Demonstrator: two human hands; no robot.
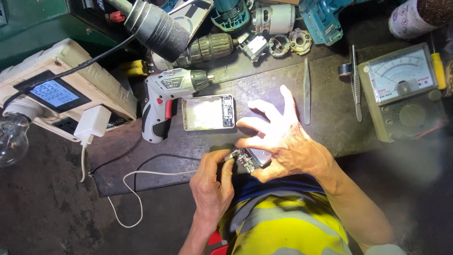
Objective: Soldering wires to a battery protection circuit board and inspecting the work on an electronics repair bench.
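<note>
My right hand [283,141] grips a small flat power-bank core with a bare circuit board [247,159] at the bench's near edge. My left hand [212,182] pinches the metal plug [232,155] of a white cable [141,175] at the board's end. Just beyond, an empty white casing shell [208,112] lies open side up. A white and grey cordless screwdriver [165,101] lies left of the shell.
A beige power meter with a lit blue screen [54,92] and white charger [92,123] sits left, by a glass bulb [12,137]. Tweezers [306,92] and an analogue multimeter [401,89] lie right. Drill parts [264,28] crowd the back.
</note>
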